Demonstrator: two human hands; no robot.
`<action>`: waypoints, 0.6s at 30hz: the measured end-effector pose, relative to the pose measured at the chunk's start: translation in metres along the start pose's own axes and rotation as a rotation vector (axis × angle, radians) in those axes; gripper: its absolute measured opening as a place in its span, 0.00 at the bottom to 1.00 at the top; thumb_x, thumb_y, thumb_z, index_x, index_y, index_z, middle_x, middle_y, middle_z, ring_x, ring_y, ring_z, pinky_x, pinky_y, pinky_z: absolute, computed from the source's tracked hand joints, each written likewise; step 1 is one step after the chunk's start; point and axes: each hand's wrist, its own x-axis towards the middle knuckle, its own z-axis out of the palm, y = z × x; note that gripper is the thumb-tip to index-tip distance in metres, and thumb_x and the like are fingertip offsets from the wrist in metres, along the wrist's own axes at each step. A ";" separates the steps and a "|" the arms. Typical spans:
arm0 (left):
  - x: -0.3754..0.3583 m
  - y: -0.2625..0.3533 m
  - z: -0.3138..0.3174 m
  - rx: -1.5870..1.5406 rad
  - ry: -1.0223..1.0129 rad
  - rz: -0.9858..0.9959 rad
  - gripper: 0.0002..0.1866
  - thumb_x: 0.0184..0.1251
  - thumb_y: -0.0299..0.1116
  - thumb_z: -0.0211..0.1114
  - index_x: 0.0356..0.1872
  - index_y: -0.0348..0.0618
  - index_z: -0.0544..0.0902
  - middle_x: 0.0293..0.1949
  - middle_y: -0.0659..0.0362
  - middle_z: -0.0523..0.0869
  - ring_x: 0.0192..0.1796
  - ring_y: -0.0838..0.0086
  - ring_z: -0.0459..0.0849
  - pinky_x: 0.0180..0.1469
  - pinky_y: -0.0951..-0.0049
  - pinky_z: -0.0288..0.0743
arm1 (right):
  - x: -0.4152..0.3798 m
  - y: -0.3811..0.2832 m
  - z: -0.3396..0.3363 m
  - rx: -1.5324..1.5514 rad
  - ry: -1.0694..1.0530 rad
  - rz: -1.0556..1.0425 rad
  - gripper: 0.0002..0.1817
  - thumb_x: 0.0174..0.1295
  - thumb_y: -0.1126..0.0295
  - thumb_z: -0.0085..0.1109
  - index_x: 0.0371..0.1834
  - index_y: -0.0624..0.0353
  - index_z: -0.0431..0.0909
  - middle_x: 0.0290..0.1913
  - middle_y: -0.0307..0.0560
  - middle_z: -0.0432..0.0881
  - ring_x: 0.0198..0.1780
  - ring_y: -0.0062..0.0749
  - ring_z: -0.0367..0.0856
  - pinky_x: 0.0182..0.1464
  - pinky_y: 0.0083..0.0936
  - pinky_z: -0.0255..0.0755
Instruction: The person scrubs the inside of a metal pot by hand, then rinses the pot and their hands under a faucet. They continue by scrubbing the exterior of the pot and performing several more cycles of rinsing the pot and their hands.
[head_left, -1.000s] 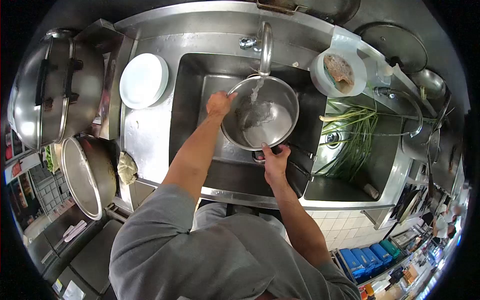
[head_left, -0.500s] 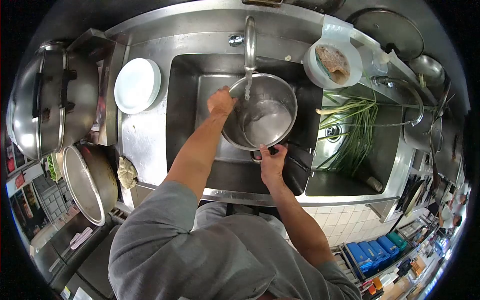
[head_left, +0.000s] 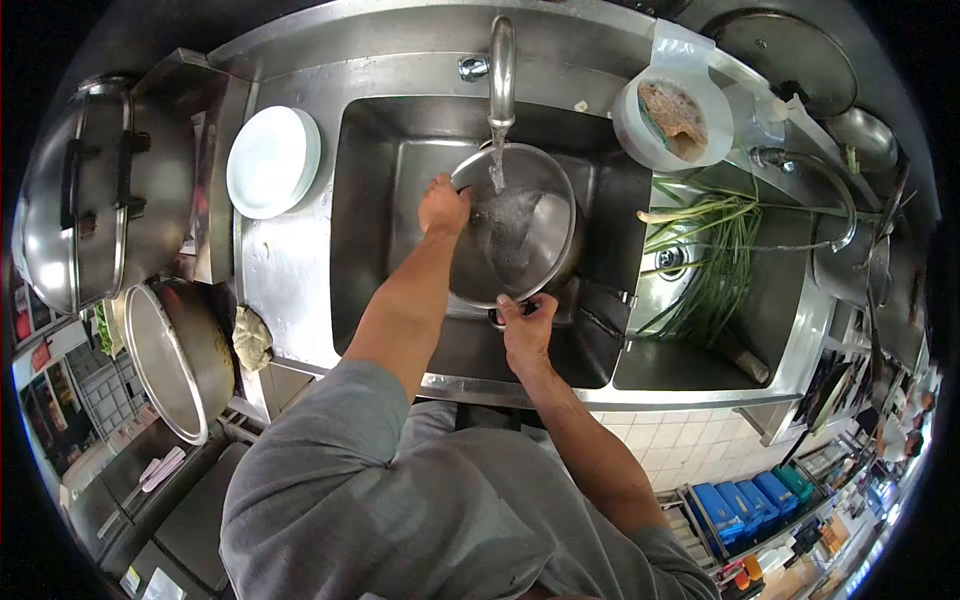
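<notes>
A steel cooking pot (head_left: 545, 230) is in the large sink basin (head_left: 385, 345), tilted under the faucet (head_left: 502, 75). Water runs from the spout into it, and some water has pooled inside. My left hand (head_left: 443, 207) is closed on the pot's left rim, its fingertips partly hidden. At the near side my right hand (head_left: 527, 330) grips the dark handle, thumb on top beside the rim.
White plates (head_left: 268, 163) are stacked on the left drainboard near a crumpled cloth (head_left: 251, 338). Green onions (head_left: 705, 260) lie in the small right basin. A white tub (head_left: 672, 120) with a scrubber stands behind it. Large pans (head_left: 165, 355) stand at far left.
The pot has shifted a little to the left and tilts differently, with water swirling inside it. Both hands have kept their hold and moved along with it.
</notes>
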 end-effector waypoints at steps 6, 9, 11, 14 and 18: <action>-0.004 -0.030 0.017 -0.314 0.116 0.085 0.20 0.68 0.41 0.67 0.55 0.44 0.79 0.52 0.46 0.85 0.55 0.46 0.84 0.56 0.51 0.79 | 0.008 0.028 -0.007 -0.091 0.018 -0.042 0.26 0.62 0.77 0.70 0.50 0.56 0.58 0.34 0.40 0.72 0.32 0.22 0.75 0.35 0.22 0.73; -0.019 -0.012 -0.002 -0.260 0.083 0.012 0.20 0.66 0.40 0.68 0.55 0.45 0.78 0.54 0.48 0.84 0.57 0.49 0.82 0.58 0.51 0.78 | 0.008 0.022 -0.010 -0.094 0.002 -0.052 0.26 0.62 0.77 0.70 0.51 0.56 0.58 0.34 0.39 0.72 0.31 0.21 0.74 0.35 0.22 0.72; -0.021 -0.008 -0.003 -0.189 0.083 -0.012 0.21 0.66 0.40 0.69 0.56 0.45 0.77 0.54 0.48 0.83 0.58 0.50 0.82 0.58 0.52 0.78 | 0.007 0.018 -0.010 -0.087 0.014 -0.021 0.26 0.62 0.77 0.70 0.51 0.56 0.58 0.33 0.38 0.72 0.32 0.21 0.74 0.35 0.22 0.71; -0.018 -0.008 0.006 -0.113 0.070 -0.022 0.24 0.64 0.42 0.70 0.58 0.46 0.75 0.54 0.50 0.83 0.59 0.52 0.81 0.59 0.53 0.78 | 0.004 0.015 -0.010 -0.035 0.006 0.013 0.26 0.62 0.76 0.71 0.52 0.56 0.58 0.32 0.37 0.71 0.32 0.21 0.74 0.34 0.22 0.71; -0.021 -0.010 0.012 -0.089 0.123 -0.023 0.25 0.62 0.45 0.70 0.57 0.49 0.74 0.54 0.51 0.83 0.59 0.54 0.82 0.58 0.53 0.79 | 0.006 0.031 -0.010 -0.022 -0.003 -0.048 0.26 0.62 0.76 0.71 0.51 0.55 0.59 0.31 0.35 0.70 0.31 0.20 0.73 0.34 0.21 0.71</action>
